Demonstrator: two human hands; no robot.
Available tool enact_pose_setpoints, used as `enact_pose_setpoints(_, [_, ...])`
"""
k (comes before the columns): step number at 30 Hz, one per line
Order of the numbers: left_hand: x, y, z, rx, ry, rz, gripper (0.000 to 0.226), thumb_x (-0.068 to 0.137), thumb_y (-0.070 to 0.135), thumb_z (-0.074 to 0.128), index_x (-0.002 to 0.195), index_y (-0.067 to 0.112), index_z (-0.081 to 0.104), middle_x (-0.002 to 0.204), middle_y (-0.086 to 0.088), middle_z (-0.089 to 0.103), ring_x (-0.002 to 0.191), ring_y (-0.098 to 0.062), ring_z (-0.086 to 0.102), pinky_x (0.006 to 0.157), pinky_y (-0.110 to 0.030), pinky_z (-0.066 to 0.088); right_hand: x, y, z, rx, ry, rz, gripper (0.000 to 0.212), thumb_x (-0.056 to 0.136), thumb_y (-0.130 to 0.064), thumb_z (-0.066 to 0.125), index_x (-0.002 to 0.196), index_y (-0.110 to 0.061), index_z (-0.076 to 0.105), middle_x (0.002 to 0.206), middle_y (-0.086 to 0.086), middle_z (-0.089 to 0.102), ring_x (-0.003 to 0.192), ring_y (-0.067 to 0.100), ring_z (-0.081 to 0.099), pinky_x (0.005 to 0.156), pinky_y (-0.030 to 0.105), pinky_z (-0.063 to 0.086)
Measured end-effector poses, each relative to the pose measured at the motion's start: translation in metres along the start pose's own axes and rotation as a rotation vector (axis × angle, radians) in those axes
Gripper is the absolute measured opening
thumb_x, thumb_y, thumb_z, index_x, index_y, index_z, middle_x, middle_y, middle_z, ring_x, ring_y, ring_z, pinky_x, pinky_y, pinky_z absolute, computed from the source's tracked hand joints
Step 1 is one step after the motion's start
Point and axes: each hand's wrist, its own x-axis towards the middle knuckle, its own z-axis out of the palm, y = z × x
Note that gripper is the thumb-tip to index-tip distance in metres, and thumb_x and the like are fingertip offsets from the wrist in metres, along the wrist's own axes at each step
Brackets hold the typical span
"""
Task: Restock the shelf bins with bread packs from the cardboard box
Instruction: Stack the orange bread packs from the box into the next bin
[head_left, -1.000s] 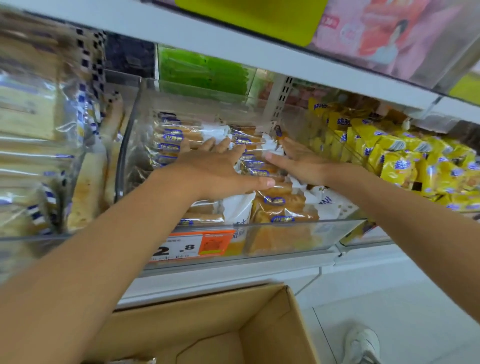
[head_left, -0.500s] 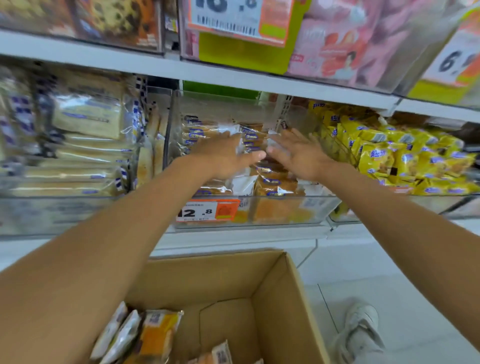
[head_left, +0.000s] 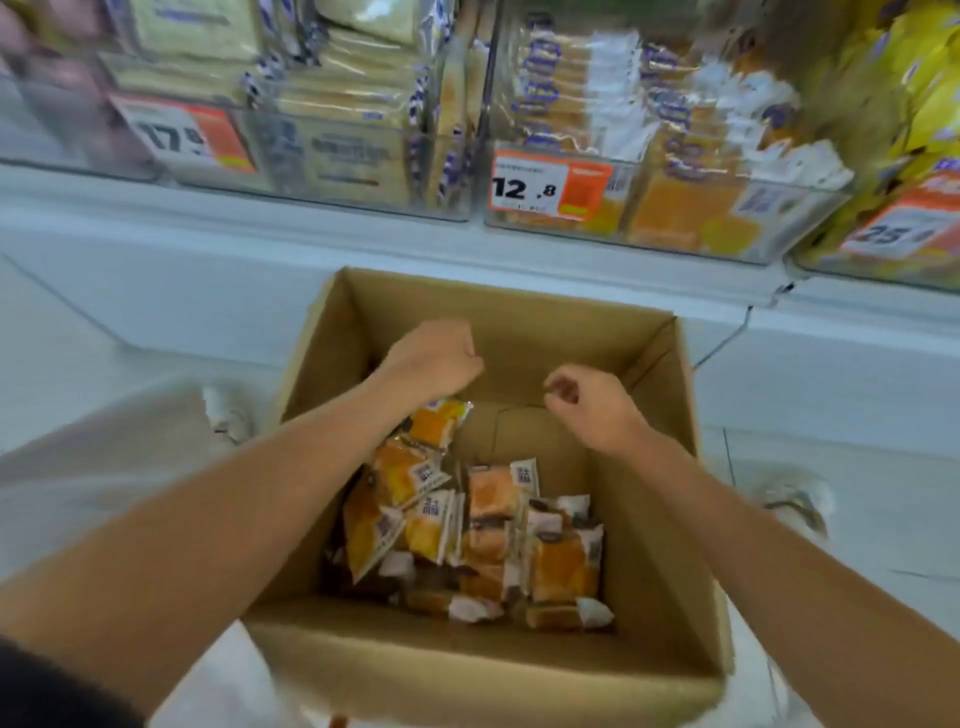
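Both hands have left the shelf bin (head_left: 691, 218) at upper right and now hang over the cardboard box (head_left: 654, 519) at centre frame, so another pickup looks due. The left hand (head_left: 431, 358) and right hand (head_left: 587, 402) have fingers loosely curled, holding nothing. The bread packs (head_left: 483, 525) lie lower in the frame, untouched.
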Motion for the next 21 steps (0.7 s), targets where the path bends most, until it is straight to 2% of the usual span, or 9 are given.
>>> enact_pose_setpoints(3, [0.008,-0.052,0.036,-0.084,-0.051,-0.127,0.024,0.091,0.023,0.055,0.092,0.006,0.073,0.092,-0.008,0.073,0.088,-0.021,0.067,0.097,-0.043,0.050,0.004,0.048,0.061,0.097,-0.197,0.280,0.024,0.096,-0.018,0.056,0.118,-0.012,0.062,0.109,-0.001,0.060,0.100,0.011,0.055,0.084,0.024,0.043])
enact_pose_setpoints(4, [0.011,-0.066,0.046,-0.107,-0.062,-0.160,0.022,0.092,0.022,0.055,0.094,0.009,0.072,0.092,-0.005,0.072,0.087,-0.018,0.065,0.097,-0.041,0.050,0.008,0.063,0.079,0.128,-0.231,0.364,0.026,0.096,-0.016,0.056,0.121,-0.009,0.061,0.113,0.001,0.060,0.106,0.015,0.055,0.088,0.026,0.043])
enact_pose_setpoints(6, [0.014,-0.089,0.065,-0.170,-0.075,-0.211,0.015,0.094,0.020,0.056,0.099,0.015,0.069,0.094,0.001,0.068,0.087,-0.015,0.062,0.081,-0.035,0.053,0.020,0.087,0.109,0.183,-0.263,0.500,0.035,0.096,-0.013,0.056,0.129,-0.005,0.055,0.127,0.011,0.060,0.118,0.025,0.055,0.096,0.031,0.043])
enact_pose_setpoints(9, [0.015,-0.115,0.091,-0.325,-0.094,-0.273,0.008,0.094,0.012,0.058,0.096,0.010,0.065,0.084,0.002,0.060,0.075,-0.012,0.054,0.058,-0.019,0.040,0.043,0.104,0.141,0.350,-0.258,0.661,0.060,0.094,-0.012,0.061,0.145,-0.002,0.033,0.142,0.014,0.047,0.130,0.030,0.046,0.100,0.032,0.039])
enact_pose_setpoints(12, [0.015,-0.128,0.109,-0.444,-0.110,-0.338,0.005,0.094,0.012,0.059,0.095,0.011,0.064,0.080,0.001,0.057,0.067,-0.014,0.053,0.054,-0.022,0.039,0.065,0.116,0.170,0.375,-0.292,0.736,0.075,0.079,-0.018,0.078,0.141,-0.005,0.038,0.136,0.012,0.051,0.119,0.031,0.052,0.086,0.036,0.048])
enact_pose_setpoints(14, [0.016,-0.134,0.118,-0.487,-0.129,-0.367,0.004,0.093,0.014,0.062,0.091,0.015,0.065,0.082,-0.004,0.062,0.070,-0.017,0.058,0.063,-0.030,0.046,0.069,0.123,0.184,0.316,-0.350,0.770,0.062,0.076,-0.020,0.081,0.128,-0.003,0.052,0.122,0.014,0.061,0.103,0.030,0.061,0.079,0.039,0.054])
enact_pose_setpoints(17, [0.018,-0.137,0.130,-0.546,-0.145,-0.399,0.008,0.092,0.012,0.062,0.089,0.019,0.065,0.092,-0.013,0.067,0.082,-0.028,0.064,0.072,-0.037,0.051,0.070,0.122,0.184,0.291,-0.332,0.615,0.031,0.081,-0.011,0.076,0.109,-0.008,0.062,0.102,0.006,0.062,0.094,0.026,0.062,0.078,0.036,0.053])
enact_pose_setpoints(19, [0.020,-0.133,0.136,-0.604,-0.126,-0.421,0.009,0.092,0.011,0.063,0.099,0.016,0.065,0.099,-0.010,0.066,0.097,-0.030,0.064,0.081,-0.039,0.053,0.067,0.115,0.168,0.389,-0.285,0.522,0.019,0.082,-0.006,0.074,0.093,-0.015,0.060,0.092,0.004,0.060,0.086,0.021,0.057,0.072,0.029,0.045])
enact_pose_setpoints(21, [0.021,-0.126,0.140,-0.679,-0.088,-0.430,0.028,0.089,0.015,0.068,0.116,0.013,0.060,0.109,-0.005,0.064,0.108,-0.026,0.061,0.089,-0.036,0.051,0.061,0.102,0.147,0.477,-0.230,0.447,0.019,0.084,-0.009,0.073,0.089,-0.018,0.058,0.087,0.004,0.060,0.077,0.017,0.055,0.070,0.029,0.043])
